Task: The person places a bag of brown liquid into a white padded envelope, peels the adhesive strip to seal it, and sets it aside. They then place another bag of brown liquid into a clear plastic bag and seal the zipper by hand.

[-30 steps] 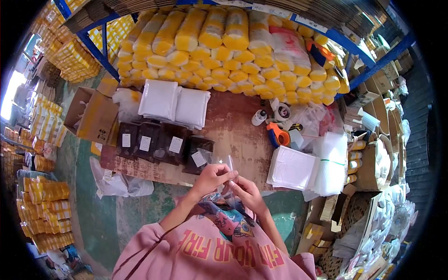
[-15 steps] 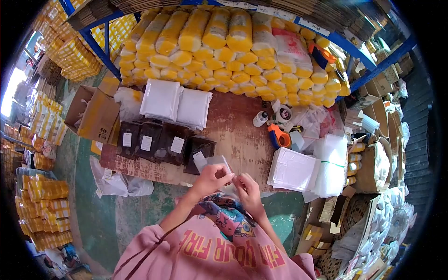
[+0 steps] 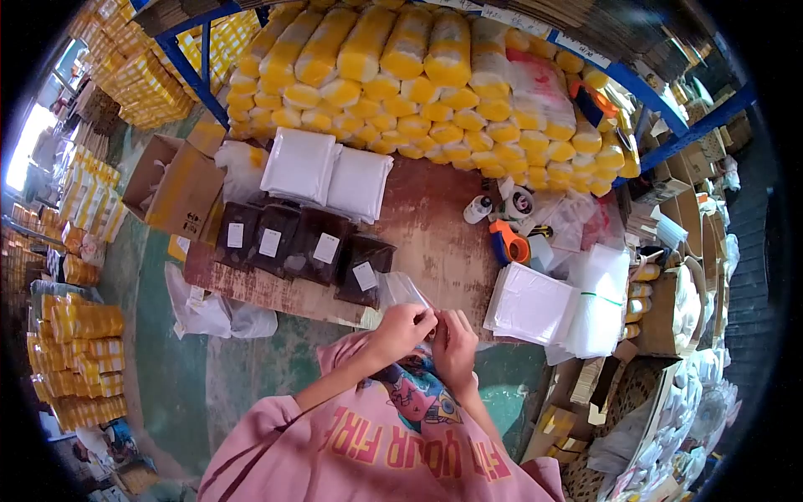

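Observation:
My left hand (image 3: 403,331) and my right hand (image 3: 456,345) meet close together at the table's front edge, fingers pinched. Both grip the edge of a thin clear plastic bag (image 3: 401,289), which stretches up and left from my fingers. What lies right between the fingertips is hidden. Just left of the bag lies a dark brown flat package (image 3: 365,250) with a white label. More such dark packages (image 3: 316,227) with labels sit in a row beside it. Behind them are two stacks of white packets (image 3: 299,166).
On the right lie white flat sheets (image 3: 529,305) and a banded stack of clear bags (image 3: 598,293). An orange-and-blue tape dispenser (image 3: 512,243) and a small white bottle (image 3: 478,209) stand behind. Yellow-and-white rolls (image 3: 368,46) pile up at the back; a cardboard box (image 3: 171,188) is at left.
The clear bag now extends between the row of packages and my hands, and the label of the nearest dark package shows fully. My hands have shifted slightly right in view and remain pinched together.

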A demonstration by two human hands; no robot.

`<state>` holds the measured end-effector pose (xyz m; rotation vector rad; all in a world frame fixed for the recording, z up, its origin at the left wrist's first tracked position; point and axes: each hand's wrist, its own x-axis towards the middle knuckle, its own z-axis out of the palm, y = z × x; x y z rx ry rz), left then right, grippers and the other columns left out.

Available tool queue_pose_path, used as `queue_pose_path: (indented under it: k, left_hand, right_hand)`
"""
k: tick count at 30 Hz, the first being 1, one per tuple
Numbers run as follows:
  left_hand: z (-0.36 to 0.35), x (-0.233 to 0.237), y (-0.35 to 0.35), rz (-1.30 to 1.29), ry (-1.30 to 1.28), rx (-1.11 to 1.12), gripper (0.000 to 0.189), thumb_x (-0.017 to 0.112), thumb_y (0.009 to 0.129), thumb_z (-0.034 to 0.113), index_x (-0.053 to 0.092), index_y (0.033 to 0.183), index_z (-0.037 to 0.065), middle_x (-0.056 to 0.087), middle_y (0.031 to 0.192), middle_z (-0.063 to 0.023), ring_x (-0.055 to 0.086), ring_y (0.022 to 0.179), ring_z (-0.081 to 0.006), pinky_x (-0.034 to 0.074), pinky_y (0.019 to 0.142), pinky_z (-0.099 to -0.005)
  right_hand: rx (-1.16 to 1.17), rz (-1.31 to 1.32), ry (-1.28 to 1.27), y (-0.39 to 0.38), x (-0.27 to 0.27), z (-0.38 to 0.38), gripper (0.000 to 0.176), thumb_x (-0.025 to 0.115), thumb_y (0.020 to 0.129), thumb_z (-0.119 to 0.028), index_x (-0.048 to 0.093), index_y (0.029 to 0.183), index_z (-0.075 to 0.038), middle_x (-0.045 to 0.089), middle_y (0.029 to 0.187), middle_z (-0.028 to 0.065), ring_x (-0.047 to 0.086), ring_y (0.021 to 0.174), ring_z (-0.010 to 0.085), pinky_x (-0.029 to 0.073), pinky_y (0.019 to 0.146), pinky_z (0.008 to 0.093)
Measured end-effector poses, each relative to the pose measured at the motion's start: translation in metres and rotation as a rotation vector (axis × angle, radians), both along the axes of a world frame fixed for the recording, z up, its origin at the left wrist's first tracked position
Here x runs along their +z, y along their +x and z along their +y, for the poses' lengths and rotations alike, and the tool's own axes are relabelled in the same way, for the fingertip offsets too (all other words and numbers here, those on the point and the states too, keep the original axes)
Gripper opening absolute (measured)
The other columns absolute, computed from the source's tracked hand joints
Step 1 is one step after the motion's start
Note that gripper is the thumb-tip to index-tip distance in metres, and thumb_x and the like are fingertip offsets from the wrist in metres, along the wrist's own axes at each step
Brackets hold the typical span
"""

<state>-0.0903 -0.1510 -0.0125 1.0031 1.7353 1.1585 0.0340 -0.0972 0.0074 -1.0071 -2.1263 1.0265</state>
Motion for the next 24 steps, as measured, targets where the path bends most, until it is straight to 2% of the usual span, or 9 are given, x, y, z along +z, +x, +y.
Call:
queue_pose_path:
  k: [3, 6, 9, 13, 16, 19, 20, 23, 24]
  left_hand:
    - [0.002, 0.006, 0.004, 0.008, -0.017, -0.001, 0.025, 0.060, 0.086, 0.019, 0.060, 0.078, -0.005, 0.061, 0.069, -0.0193, 0.063, 0.061, -0.0241, 0.047, 0.058, -0.0358]
    - [0.001, 0.004, 0.008, 0.085, 0.083, 0.010, 0.024, 0.060, 0.085, 0.018, 0.061, 0.078, -0.005, 0.060, 0.068, -0.0194, 0.063, 0.061, -0.0265, 0.047, 0.058, -0.0365]
    - [0.000, -0.004, 0.012, 0.142, 0.132, 0.018, 0.024, 0.061, 0.085, 0.018, 0.061, 0.079, -0.005, 0.060, 0.068, -0.0183, 0.062, 0.060, -0.0267, 0.046, 0.057, -0.0361]
    - [-0.002, -0.011, 0.012, 0.049, 0.070, 0.026, 0.023, 0.062, 0.085, 0.017, 0.060, 0.080, -0.005, 0.061, 0.069, -0.0168, 0.061, 0.059, -0.0254, 0.046, 0.057, -0.0354]
    - [-0.008, -0.008, 0.006, -0.002, 0.041, 0.011, 0.021, 0.060, 0.085, 0.015, 0.059, 0.079, -0.005, 0.059, 0.069, -0.0158, 0.058, 0.060, -0.0258, 0.045, 0.058, -0.0359]
    - [-0.018, -0.021, -0.005, 0.135, 0.139, -0.170, 0.020, 0.059, 0.086, 0.013, 0.057, 0.077, -0.004, 0.057, 0.071, -0.0166, 0.057, 0.063, -0.0292, 0.045, 0.060, -0.0370]
    - [-0.020, -0.019, -0.006, 0.076, 0.157, -0.211, 0.019, 0.057, 0.086, 0.013, 0.055, 0.077, -0.004, 0.056, 0.075, -0.0185, 0.056, 0.067, -0.0326, 0.045, 0.061, -0.0382]
    - [-0.021, -0.013, -0.007, 0.090, 0.195, -0.226, 0.019, 0.057, 0.085, 0.014, 0.054, 0.078, -0.003, 0.054, 0.074, -0.0210, 0.055, 0.070, -0.0393, 0.045, 0.063, -0.0423]
    - [-0.023, -0.007, -0.010, 0.048, 0.055, -0.257, 0.019, 0.055, 0.087, 0.016, 0.054, 0.082, -0.002, 0.055, 0.077, -0.0223, 0.056, 0.073, -0.0400, 0.045, 0.066, -0.0430]
  right_hand:
    - [-0.061, 0.004, -0.007, -0.001, 0.001, -0.001, 0.009, 0.053, 0.084, 0.005, 0.059, 0.090, 0.002, 0.055, 0.077, 0.0186, 0.056, 0.069, 0.0365, 0.045, 0.060, 0.0385]
    - [-0.095, 0.023, 0.006, 0.001, -0.004, -0.004, 0.011, 0.053, 0.082, 0.006, 0.060, 0.090, 0.003, 0.055, 0.077, 0.0190, 0.055, 0.067, 0.0357, 0.044, 0.060, 0.0369]
    - [-0.113, 0.015, 0.013, 0.002, -0.011, -0.004, 0.012, 0.055, 0.080, 0.005, 0.060, 0.090, 0.001, 0.056, 0.077, 0.0177, 0.057, 0.069, 0.0355, 0.045, 0.060, 0.0366]
    - [-0.115, -0.020, -0.085, 0.004, -0.007, -0.006, 0.009, 0.056, 0.080, 0.003, 0.059, 0.088, 0.000, 0.057, 0.079, 0.0181, 0.058, 0.071, 0.0372, 0.046, 0.061, 0.0387]
    - [0.067, -0.038, 0.054, 0.010, -0.014, 0.003, 0.006, 0.056, 0.082, 0.000, 0.056, 0.088, 0.000, 0.057, 0.078, 0.0210, 0.058, 0.071, 0.0410, 0.046, 0.061, 0.0434]
    - [0.350, -0.047, -0.136, 0.020, -0.027, 0.002, 0.007, 0.056, 0.085, -0.004, 0.053, 0.090, 0.000, 0.057, 0.076, 0.0240, 0.057, 0.070, 0.0443, 0.046, 0.061, 0.0483]
    - [0.448, -0.085, -0.227, 0.022, -0.032, 0.003, 0.011, 0.056, 0.087, -0.008, 0.051, 0.092, 0.000, 0.056, 0.074, 0.0254, 0.056, 0.068, 0.0457, 0.045, 0.060, 0.0509]
    - [0.435, -0.069, -0.179, 0.024, -0.037, -0.002, 0.013, 0.057, 0.087, -0.011, 0.050, 0.092, -0.001, 0.056, 0.073, 0.0247, 0.057, 0.069, 0.0448, 0.045, 0.058, 0.0523]
    - [0.423, -0.134, -0.079, 0.022, -0.033, -0.003, 0.015, 0.058, 0.086, -0.011, 0.049, 0.092, -0.001, 0.056, 0.069, 0.0234, 0.058, 0.066, 0.0428, 0.046, 0.056, 0.0507]
